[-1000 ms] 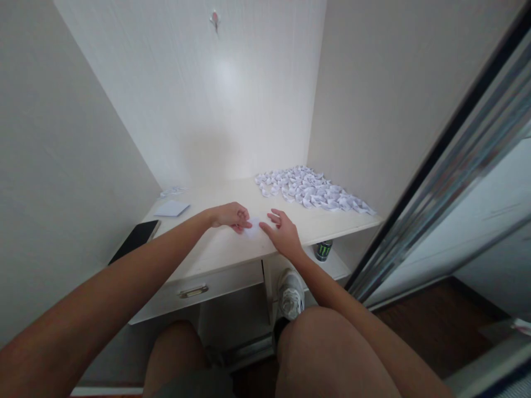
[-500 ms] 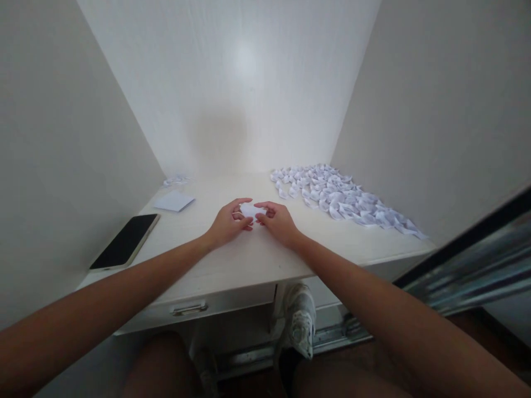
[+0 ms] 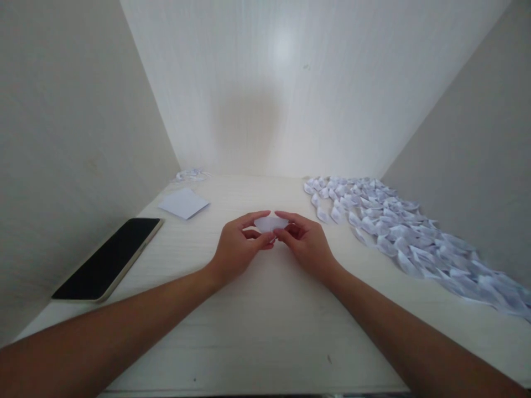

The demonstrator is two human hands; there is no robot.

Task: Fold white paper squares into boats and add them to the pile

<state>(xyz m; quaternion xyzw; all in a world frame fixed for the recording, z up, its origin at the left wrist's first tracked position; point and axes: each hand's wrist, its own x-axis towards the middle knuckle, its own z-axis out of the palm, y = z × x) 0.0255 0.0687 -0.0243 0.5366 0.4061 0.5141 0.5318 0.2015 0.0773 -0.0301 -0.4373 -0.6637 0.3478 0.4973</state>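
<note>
Between my two hands, over the middle of the white desk, is a small piece of folded white paper (image 3: pixel 270 223). My left hand (image 3: pixel 244 239) pinches its left side, with the thumb low and the index finger curved along the top. From the right, my right hand (image 3: pixel 303 236) grips the other side in the same way. Both thumbs nearly meet at the paper's lower edge. Fingers partly hide the lower portion of the paper.
A spread of small folded white paper pieces (image 3: pixel 385 226) covers the desk's right side. At left lie a stack of white paper squares (image 3: pixel 185 203) and a black-screened phone (image 3: pixel 110 260). White scraps (image 3: pixel 191 175) sit in the back left corner. Walls enclose three sides of the desk (image 3: pixel 257 331).
The view has moved closer and tilted up, so the drawer and shoe below have left the picture. Both hands still hold the paper, and their fingers have shifted slightly around it.
</note>
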